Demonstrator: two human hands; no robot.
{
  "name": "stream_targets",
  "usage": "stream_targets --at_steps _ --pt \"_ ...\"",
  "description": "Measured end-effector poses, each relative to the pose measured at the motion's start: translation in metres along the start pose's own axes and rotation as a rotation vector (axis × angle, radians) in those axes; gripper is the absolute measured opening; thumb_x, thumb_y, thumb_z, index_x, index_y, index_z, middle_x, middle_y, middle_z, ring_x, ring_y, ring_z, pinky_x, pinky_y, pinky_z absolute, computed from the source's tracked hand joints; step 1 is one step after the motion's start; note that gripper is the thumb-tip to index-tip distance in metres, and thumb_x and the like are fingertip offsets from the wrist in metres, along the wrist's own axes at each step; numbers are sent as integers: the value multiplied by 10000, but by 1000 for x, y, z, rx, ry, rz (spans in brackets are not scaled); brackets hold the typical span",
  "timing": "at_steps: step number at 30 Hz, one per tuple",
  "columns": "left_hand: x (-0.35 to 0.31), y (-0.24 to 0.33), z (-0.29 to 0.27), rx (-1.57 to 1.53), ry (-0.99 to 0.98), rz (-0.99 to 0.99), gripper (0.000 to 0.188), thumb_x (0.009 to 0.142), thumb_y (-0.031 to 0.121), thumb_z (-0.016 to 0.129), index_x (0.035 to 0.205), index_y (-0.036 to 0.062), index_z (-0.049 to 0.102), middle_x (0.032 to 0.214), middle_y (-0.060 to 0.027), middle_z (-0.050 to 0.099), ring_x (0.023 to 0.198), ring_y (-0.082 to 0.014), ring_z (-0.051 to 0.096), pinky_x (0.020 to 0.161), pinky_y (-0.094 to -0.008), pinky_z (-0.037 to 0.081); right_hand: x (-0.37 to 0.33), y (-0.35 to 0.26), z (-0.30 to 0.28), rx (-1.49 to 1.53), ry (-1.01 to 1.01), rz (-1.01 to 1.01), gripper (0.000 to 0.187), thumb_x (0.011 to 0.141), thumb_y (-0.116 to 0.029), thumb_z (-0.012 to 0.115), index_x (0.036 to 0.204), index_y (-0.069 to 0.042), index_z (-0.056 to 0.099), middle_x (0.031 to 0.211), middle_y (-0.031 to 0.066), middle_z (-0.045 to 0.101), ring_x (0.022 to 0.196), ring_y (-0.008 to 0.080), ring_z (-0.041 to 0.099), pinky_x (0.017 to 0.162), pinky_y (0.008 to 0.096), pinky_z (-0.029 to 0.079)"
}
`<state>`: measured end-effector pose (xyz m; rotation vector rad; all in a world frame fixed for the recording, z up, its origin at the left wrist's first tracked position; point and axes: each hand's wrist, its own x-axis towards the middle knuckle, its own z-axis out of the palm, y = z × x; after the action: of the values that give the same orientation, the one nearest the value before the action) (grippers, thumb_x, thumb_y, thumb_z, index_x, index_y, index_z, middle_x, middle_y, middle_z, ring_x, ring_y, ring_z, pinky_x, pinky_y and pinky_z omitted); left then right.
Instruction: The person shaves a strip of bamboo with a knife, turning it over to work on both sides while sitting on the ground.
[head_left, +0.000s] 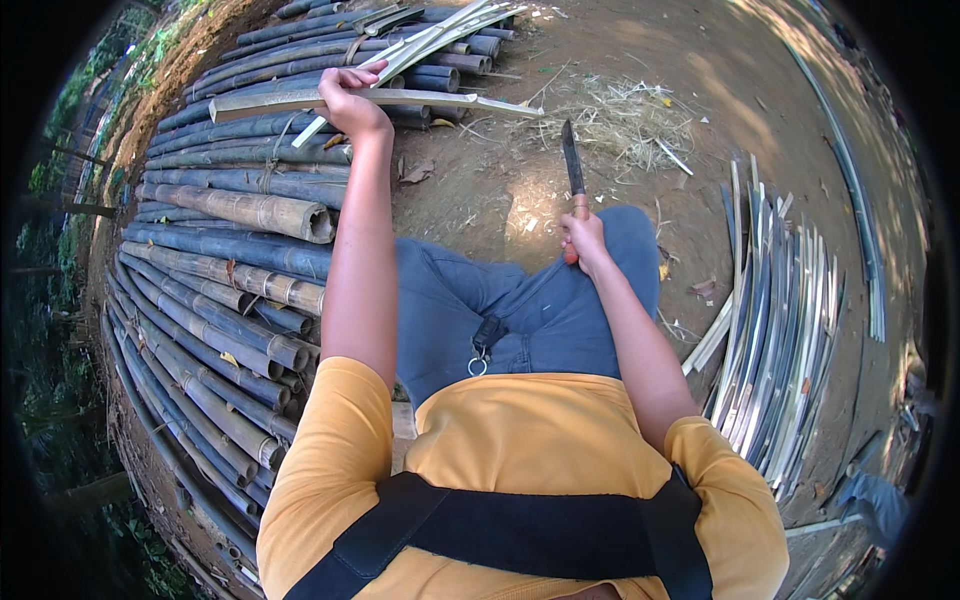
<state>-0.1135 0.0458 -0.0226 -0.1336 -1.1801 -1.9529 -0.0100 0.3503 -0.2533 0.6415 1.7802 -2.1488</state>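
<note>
My left hand (352,102), out at the far left, is closed round a long pale split bamboo strip (440,98). The strip lies roughly crosswise above the stacked poles, its right end over bare soil. In my right hand (584,240), by my right knee, is the handle of a knife (573,165). Its dark blade points away from me and stands apart from the strip; the handle is reddish brown. Beyond my left hand, several pale split strips (432,42) lie across the poles.
Stacked dark bamboo poles (240,236) fill the left side. A heap of fine shavings (630,122) lies on the ground ahead. To my right is a bundle of split strips (770,340), with long thin poles (855,195) farther out. Blue cloth (878,500) shows at lower right.
</note>
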Motion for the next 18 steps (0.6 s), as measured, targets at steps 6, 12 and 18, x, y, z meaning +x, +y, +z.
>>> stream_targets --at_steps 6,12,18 --pt "27 41 32 -14 72 95 385 919 258 420 595 143 247 517 -9 246 475 -164 312 500 -356 336 1 1 3 -162 15 47 120 786 -74 646 792 -26 536 625 34 527 474 133 511 439 310 443" --pt "51 82 12 -81 70 207 354 917 248 387 605 155 250 502 5 218 443 -138 279 456 -314 299 14 3 12 -466 36 104 154 797 -118 646 741 -26 537 580 48 514 425 152 492 400 327 391" --pt "67 122 -28 -6 151 221 343 909 261 348 606 176 210 508 31 206 453 -127 232 451 -302 257 71 -19 33 -801 -188 20 227 793 -197 636 714 11 588 555 91 561 406 181 522 388 351 387"
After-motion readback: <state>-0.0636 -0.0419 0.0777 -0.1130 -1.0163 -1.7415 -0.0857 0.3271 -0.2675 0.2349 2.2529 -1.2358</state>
